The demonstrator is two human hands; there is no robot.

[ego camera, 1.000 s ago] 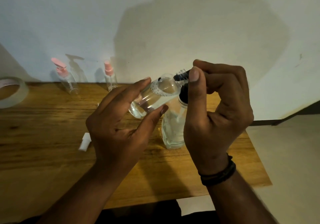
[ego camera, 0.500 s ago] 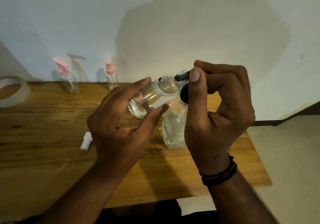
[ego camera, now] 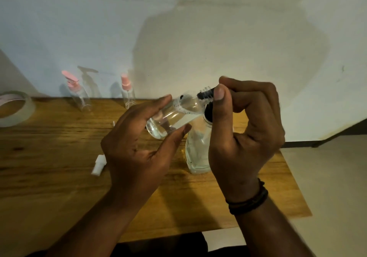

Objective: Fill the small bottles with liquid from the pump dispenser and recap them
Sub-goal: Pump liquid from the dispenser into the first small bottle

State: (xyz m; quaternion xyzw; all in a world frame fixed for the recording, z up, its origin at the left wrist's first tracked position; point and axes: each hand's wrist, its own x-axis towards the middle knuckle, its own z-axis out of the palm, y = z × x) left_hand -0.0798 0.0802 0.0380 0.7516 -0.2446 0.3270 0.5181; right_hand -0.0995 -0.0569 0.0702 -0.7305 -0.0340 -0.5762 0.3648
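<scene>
Left hand holds a small clear bottle off the counter, fingers on the far side, thumb on the near side, gripping the body near its base. Bottle is tilted, base low-left, open threaded neck up-right, so the neck meets the black nozzle of the pump dispenser. My read: the tilt is there to line the mouth up with the spout, which points sideways, not down.

Right hand is curled over the dispenser head, thumb pressed against the nozzle end right at the bottle neck, other fingers folded over the top. Looks like it's steadying the spout and working the pump in one grip. The pump head itself is hidden under the fingers.

Dispenser stands upright on the counter, directly below the right hand and just beside the left thumb tip. Bottle sits between the two hands, touching both at the neck end. Clear liquid plus a ring of foam is visible inside the bottle, so filling appears partway done.

White cap lies on the counter just left of the left hand, likely this bottle's, parked within reach for recapping.

Two pink-topped bottles stand at the back by the wall, well apart from the hands. Tape roll sits at the far left edge.
</scene>
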